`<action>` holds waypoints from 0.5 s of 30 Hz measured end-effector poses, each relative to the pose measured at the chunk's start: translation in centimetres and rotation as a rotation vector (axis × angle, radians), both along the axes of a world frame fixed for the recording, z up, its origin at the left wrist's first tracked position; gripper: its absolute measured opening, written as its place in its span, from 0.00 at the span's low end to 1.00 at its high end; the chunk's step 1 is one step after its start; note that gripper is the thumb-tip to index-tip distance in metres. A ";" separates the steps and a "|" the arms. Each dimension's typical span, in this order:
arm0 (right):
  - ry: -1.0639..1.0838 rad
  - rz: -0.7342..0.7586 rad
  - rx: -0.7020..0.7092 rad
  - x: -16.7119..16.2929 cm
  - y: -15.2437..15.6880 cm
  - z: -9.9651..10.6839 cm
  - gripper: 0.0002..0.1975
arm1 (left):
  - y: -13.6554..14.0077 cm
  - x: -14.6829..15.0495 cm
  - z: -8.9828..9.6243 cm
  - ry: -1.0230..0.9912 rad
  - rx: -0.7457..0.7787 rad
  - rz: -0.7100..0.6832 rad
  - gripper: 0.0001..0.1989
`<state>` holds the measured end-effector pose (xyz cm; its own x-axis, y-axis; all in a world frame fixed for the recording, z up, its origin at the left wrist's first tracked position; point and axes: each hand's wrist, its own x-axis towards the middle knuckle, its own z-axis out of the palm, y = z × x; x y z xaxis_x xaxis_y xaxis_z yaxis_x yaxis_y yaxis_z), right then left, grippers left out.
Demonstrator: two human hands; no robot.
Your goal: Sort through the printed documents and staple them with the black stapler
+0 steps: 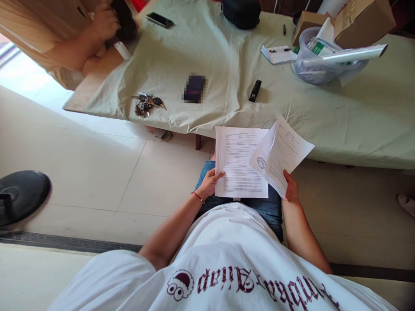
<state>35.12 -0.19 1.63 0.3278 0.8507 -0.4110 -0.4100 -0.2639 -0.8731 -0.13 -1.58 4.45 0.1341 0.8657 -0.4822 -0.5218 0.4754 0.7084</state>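
My left hand (210,183) grips the left edge of a stack of printed papers (241,162), thumb on top and the other fingers mostly hidden beneath. The stack lies over my lap, close to the table's front edge. My right hand (291,185) pinches the lower right corner of some loose sheets (290,144), which are tilted and partly curled. A round stamp mark shows on one of these sheets. Their left side overlaps the stack, and their upper part reaches over the tablecloth.
On the cloth-covered table (356,121) lie keys (147,103), a blurred dark item (194,88), a small black stapler-like object (255,90), a phone (159,20) and a black case (241,13). A plastic basket (311,71) stands by cardboard boxes (363,21). Another person (68,39) sits at left.
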 end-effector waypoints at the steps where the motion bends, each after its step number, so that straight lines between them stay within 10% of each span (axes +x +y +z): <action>1: 0.012 -0.005 0.002 -0.1 0.0 0.1 0.25 | 0.0 0.0 0.0 0.000 0.000 -0.001 0.26; 15: 0.057 -0.053 -0.010 -0.3 0.2 0.4 0.23 | 0.0 -0.1 -0.1 0.007 0.008 -0.021 0.26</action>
<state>34.81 -0.03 2.06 0.3481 0.8285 -0.4386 -0.4729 -0.2487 -0.8453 -0.21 -1.59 4.31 0.1486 0.8666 -0.4763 -0.5071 0.4803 0.7156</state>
